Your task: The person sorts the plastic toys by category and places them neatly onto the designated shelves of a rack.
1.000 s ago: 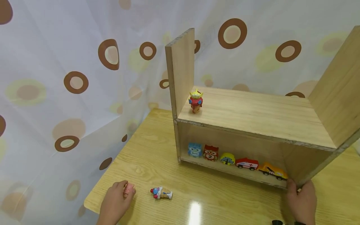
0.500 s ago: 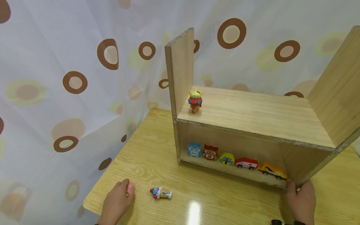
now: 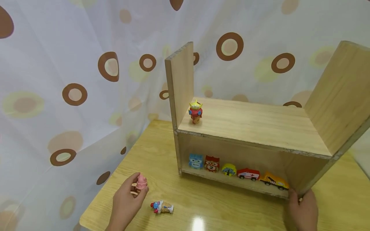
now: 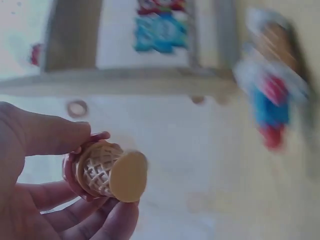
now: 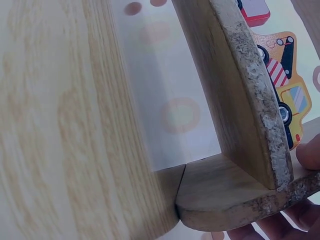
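My left hand (image 3: pixel 125 202) pinches a small pink-topped ice cream cone toy (image 3: pixel 141 182) between thumb and fingers, raised above the table. In the left wrist view the toy's waffle cone (image 4: pixel 102 170) shows its flat tan base. Below it, another ice cream cone toy (image 3: pixel 162 207) in blue, white and red lies on its side on the table. At the lower right corner of the wooden shelf (image 3: pixel 254 120), my right hand (image 3: pixel 304 208) grips the side board, thumb on the inner side and fingers around the outside.
A yellow-and-red figure (image 3: pixel 196 112) stands on the shelf's upper level. Along the lower level stand a blue owl block (image 3: pixel 196 161), a red owl block (image 3: pixel 212 164), a yellow tree block (image 3: pixel 229 169), a red ambulance (image 3: pixel 248 174) and an orange truck (image 3: pixel 274 181).
My left hand has lifted the pink cone toy off the table, up and slightly right. My right hand stays at the shelf corner. The head view has tilted a little upward.
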Demonstrator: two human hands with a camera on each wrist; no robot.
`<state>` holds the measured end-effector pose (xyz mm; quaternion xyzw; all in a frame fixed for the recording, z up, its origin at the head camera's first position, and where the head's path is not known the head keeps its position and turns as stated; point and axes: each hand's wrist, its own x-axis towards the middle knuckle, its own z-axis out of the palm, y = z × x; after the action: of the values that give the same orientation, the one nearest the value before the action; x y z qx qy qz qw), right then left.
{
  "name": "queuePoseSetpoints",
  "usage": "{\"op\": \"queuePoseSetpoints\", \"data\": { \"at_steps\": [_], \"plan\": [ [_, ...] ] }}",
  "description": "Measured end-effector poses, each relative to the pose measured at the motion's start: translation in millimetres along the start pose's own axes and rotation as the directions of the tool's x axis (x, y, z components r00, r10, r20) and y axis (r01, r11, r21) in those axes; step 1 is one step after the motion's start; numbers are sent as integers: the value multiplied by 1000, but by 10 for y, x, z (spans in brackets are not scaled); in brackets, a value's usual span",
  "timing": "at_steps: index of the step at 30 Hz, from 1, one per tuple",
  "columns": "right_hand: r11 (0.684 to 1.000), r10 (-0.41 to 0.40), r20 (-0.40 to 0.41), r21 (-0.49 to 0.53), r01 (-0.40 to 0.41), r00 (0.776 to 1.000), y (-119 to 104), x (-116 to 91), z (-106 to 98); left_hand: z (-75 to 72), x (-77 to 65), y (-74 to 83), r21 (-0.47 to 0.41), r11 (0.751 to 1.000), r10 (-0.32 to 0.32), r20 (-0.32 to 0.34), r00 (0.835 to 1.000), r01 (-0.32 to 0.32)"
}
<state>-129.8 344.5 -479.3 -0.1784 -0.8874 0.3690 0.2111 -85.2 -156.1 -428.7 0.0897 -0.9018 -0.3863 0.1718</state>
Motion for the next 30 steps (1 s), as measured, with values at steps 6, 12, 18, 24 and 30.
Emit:
{"op": "queuePoseSetpoints", "data": {
  "at_steps": [6,12,18,24,30],
  "plan": [
    [1000,0,-8,22,0,1000,-29,1,-5,-71,-20,578,-180,959,202,-114,973,-220],
    [1000,21,21,16,-22,1000,-30,1,-18,-123,97,1111,-199,804,524,-208,826,-560],
    [1000,12,16,19,-13,1000,-31,-2,-14,-145,210,1608,-185,696,649,-252,718,-694],
    [1000,22,28,20,-23,999,-43,-18,-18,-105,452,2059,-252,634,691,-241,682,-731],
    [999,26,35,42,-27,999,-55,-14,-21,-11,673,2443,-299,630,698,-188,691,-717]
  ]
}}
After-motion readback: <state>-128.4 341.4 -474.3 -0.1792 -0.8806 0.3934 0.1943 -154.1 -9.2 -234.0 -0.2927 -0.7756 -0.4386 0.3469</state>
